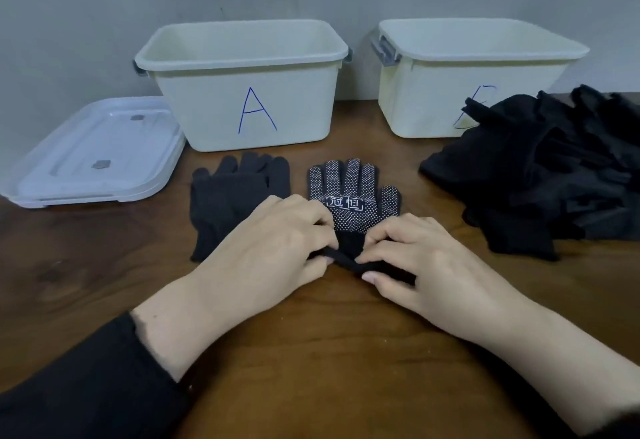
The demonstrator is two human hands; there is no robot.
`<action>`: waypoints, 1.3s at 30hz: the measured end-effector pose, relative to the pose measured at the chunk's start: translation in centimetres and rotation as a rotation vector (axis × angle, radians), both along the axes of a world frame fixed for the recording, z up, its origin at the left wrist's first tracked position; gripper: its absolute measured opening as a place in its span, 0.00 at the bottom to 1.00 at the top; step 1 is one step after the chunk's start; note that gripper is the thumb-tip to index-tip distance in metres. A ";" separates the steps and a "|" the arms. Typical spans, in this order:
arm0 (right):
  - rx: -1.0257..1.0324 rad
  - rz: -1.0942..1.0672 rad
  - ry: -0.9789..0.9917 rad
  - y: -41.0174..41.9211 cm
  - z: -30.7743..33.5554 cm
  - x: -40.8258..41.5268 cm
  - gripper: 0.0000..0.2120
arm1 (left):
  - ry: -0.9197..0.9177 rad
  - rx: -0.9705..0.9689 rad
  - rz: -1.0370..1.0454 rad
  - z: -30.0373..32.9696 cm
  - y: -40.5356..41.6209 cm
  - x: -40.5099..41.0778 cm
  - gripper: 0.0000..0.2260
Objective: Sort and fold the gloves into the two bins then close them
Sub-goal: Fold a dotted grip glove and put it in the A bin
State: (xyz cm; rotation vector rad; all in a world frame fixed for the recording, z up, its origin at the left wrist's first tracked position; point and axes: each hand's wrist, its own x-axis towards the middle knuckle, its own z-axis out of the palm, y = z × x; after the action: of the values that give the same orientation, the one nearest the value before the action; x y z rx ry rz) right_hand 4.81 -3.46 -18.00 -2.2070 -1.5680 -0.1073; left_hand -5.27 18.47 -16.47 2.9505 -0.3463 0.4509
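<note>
While flat, dotted glove's (353,193) cuff seems pinched

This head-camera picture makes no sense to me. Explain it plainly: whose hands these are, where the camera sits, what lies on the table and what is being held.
There is no machine here: a person wears a camera on the head, looking down at their own bare hands. The left hand and right hand both pinch the cuff of a dotted glove lying flat on the wooden table. Beside it lies a plain black glove. At the right sits a pile of black gloves. Behind stand two open bins, bin A and a second bin whose letter is partly hidden. Clear lids lie at the left.
</note>
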 end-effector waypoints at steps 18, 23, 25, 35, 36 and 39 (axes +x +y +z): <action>0.082 -0.092 0.186 0.3 0.8 0.8 0.04 | 0.069 -0.148 0.137 0.2 -0.9 -0.3 0.10; 0.156 -0.177 0.334 0.7 1.1 1.2 0.02 | 0.047 -0.262 0.215 0.7 -1.2 0.1 0.09; 0.189 -0.192 0.378 1.0 1.0 1.3 0.02 | 0.054 -0.313 0.251 0.7 -1.0 0.4 0.09; 0.191 -0.181 0.146 2.1 0.1 2.4 0.10 | 0.006 -0.294 0.262 -0.1 -0.7 1.8 0.13; 0.178 -0.166 0.101 2.2 0.1 2.5 0.08 | -0.025 -0.267 0.251 -0.1 -0.4 1.9 0.14; 0.112 -0.120 -0.086 2.4 0.1 3.0 0.06 | -0.053 -0.117 0.192 0.2 -0.2 2.4 0.09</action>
State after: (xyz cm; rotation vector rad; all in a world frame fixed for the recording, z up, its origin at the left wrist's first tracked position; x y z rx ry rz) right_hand 7.81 -1.03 -17.90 -2.2336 -1.4356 -0.3217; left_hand -2.89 18.22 -16.28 2.8730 -0.0390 0.5530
